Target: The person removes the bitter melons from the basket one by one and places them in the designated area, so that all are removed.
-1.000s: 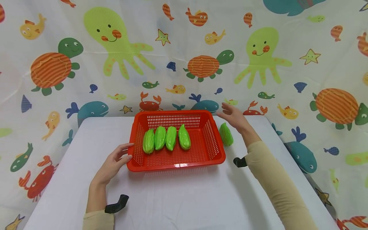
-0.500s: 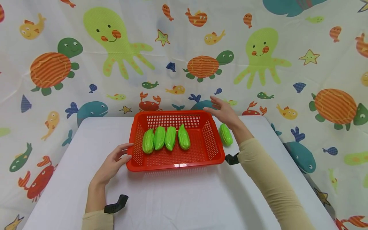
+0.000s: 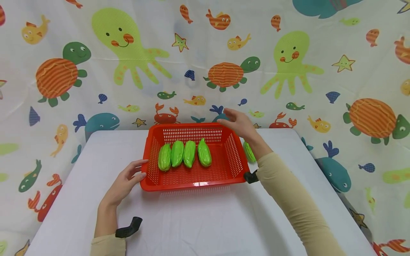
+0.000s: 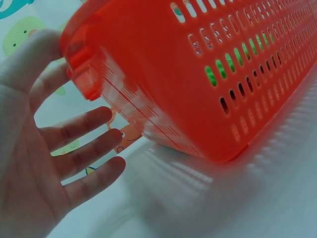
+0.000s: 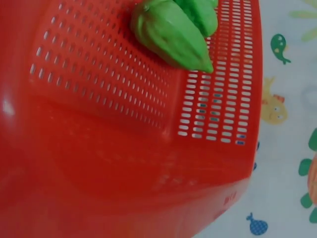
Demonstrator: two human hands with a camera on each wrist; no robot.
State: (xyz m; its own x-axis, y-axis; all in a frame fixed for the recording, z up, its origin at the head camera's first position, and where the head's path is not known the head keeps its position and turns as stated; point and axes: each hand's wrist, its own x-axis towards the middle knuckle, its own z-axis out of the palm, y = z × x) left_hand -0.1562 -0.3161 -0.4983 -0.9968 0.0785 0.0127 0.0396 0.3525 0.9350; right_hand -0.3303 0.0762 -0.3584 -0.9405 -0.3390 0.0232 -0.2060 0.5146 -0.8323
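Observation:
A red slotted plastic basket [image 3: 221,158] stands on the white table, with several glossy green ridged vegetables resembling bitter melons [image 3: 204,153] lying side by side in its left and middle part. One more green melon [image 3: 249,153] lies on the table outside its right wall, partly covered by my right arm. My left hand [image 3: 123,183] touches the basket's left rim with thumb and forefinger; its other fingers [image 4: 94,183] stretch out beside the wall. Above the far right corner, my right hand [image 3: 240,124] hovers with extended fingers, holding nothing. The right wrist view shows the basket interior, not the hand.
A curtain [image 3: 198,42] printed with sea animals hangs behind the table and down both sides. White cloth covers the table [image 3: 198,220]. A black wrist camera mount [image 3: 129,227] sits on the left wrist, another [image 3: 251,177] on the right, close by the basket's right rim.
My right hand has moved left, from beside the far right corner to over it, and my forearm now covers part of the outside melon. The left hand and basket have stayed put.

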